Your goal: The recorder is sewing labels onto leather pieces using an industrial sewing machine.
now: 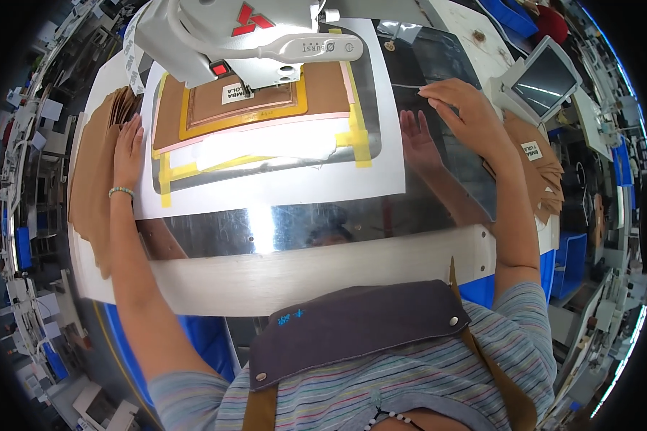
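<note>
My left hand [128, 152], a beaded bracelet at its wrist, lies with fingers stretched along the inner edge of a stack of brown pieces [93, 172]. Over the shiny metal plate [453, 57] at the right, my right hand [467, 115] has its fingers apart. Its fingertips are beside a thin pale strand [405, 86]; whether they touch it I cannot tell. Between my hands, a brown panel [169, 111] lies inside a yellow frame [187, 128] under the sewing machine head [223, 36]. A white label [233, 93] sits on the panel, partly hidden by the needle area.
White paper [295, 183] with yellow tape lies around the frame. A screen unit [543, 82] stands at the right, above several brown labelled pieces [532, 158]. The machine's hanging grey control handle [316, 49] crosses over the work. A pale table edge [323, 273] runs before me.
</note>
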Tool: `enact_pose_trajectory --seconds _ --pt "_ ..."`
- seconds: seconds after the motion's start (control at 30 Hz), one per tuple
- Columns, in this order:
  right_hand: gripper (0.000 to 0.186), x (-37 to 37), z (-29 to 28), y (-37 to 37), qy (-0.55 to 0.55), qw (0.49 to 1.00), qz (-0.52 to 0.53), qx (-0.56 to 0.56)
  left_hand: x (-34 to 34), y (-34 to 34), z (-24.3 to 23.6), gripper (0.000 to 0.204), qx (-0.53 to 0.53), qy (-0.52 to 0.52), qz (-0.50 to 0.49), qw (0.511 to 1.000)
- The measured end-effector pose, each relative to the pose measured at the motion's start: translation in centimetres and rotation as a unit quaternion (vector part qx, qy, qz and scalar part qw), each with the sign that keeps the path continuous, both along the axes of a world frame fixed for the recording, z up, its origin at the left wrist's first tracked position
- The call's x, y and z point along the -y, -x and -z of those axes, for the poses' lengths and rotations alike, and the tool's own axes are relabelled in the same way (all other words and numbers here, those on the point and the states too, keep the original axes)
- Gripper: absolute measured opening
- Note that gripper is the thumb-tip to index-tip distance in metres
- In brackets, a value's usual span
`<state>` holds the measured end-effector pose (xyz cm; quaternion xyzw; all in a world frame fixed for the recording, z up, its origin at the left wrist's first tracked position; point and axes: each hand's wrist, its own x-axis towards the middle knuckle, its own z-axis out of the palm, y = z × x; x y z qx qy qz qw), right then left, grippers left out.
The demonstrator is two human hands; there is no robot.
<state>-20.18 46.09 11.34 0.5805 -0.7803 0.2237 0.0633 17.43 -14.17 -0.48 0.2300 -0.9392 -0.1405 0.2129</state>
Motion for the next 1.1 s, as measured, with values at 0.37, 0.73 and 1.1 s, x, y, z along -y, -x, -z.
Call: enact_pose_trajectory --seconds 0.37,0.73,1.1 --pt "0.026 9.4 2.0 -8.9 0.013 0.979 -0.186 0.084 -7.6 8.7 -1.1 0.044 -0.026 0.190 -0.048 0.980" --pt "0.027 9.7 5.9 -9.0 0.019 0.992 -0.120 0.044 -14.1 17.8 -0.7 0.052 0.145 0.048 -0.016 0.988" --pt "0.017 9.4 6.0 -7.9 0.041 0.991 -0.119 0.053 -19.3 19.6 1.5 0.041 -0.120 -0.026 0.006 0.992"
